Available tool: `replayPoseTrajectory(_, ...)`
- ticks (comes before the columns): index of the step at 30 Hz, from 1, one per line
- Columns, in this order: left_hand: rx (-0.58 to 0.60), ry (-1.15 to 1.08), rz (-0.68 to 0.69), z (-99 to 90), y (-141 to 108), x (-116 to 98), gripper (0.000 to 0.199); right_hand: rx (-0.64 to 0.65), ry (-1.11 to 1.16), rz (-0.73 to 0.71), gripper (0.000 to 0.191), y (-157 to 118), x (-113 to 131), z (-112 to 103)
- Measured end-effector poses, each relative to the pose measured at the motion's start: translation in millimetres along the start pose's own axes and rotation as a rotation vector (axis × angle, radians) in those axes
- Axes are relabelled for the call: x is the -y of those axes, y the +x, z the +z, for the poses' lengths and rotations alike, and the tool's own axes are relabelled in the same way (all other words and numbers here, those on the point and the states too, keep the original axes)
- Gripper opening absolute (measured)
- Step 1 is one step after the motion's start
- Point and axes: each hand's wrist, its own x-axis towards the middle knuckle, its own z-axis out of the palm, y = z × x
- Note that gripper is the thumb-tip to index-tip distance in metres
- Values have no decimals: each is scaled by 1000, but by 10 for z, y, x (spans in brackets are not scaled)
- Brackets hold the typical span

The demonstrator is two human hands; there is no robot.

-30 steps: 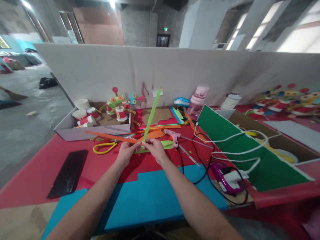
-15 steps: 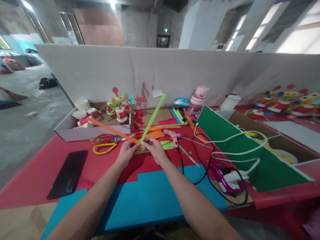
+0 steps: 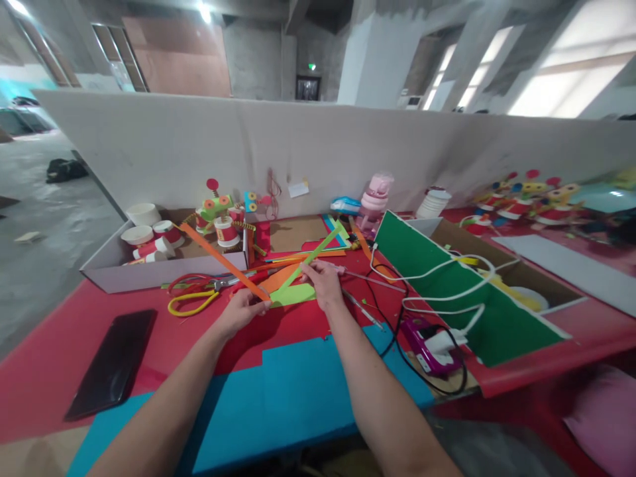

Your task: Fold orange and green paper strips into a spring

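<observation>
My left hand [image 3: 243,310] pinches the lower end of an orange paper strip [image 3: 216,255], which slants up to the left. Where the strips meet, a light green strip [image 3: 320,248] starts and runs up to the right. Partway along this green strip, my right hand [image 3: 322,281] has its fingers closed on it. Beneath the strips lie a green paper piece [image 3: 301,295] and an orange paper piece [image 3: 282,278] on the red table cover. A pink glue gun [image 3: 335,267] is partly hidden behind my right hand.
Yellow-handled scissors [image 3: 186,306] and a black phone [image 3: 112,364] lie left. Behind stands a box [image 3: 163,273] of paper cups and figures. Right are a green-sided box [image 3: 447,298], white cables and a purple power strip [image 3: 430,351]. Blue sheets [image 3: 293,391] cover the near edge.
My right hand has moved away from my left, up along the green strip, which now leans lower to the right. The whole view has shifted slightly.
</observation>
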Motion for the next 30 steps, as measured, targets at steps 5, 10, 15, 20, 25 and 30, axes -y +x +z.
replayPoseTrajectory(5, 124, 30, 7, -150, -18, -40, 21, -143, 76, -84, 39, 84, 155, -177)
replayPoseTrajectory(10, 204, 14, -43, -247, -71, -78, 19, -277, 155, -160, 41, 161, 229, -326)
replayPoseTrajectory(15, 297, -4, -84, -281, -101, -109, 18, -472, 221, -222, 37, 224, 271, -455)
replayPoseTrajectory(20, -48, -103, 26, -204, -6, -48, 24, -319, 346, -127, 30, 148, 215, -335)
replayPoseTrajectory(25, -273, -183, 101, -94, 61, 6, 26, 356, 46, 182, 36, -178, 23, 144)
replayPoseTrajectory(30, -296, -151, 42, -5, 30, -7, 27, 386, 18, 150, 36, -389, -155, 448)
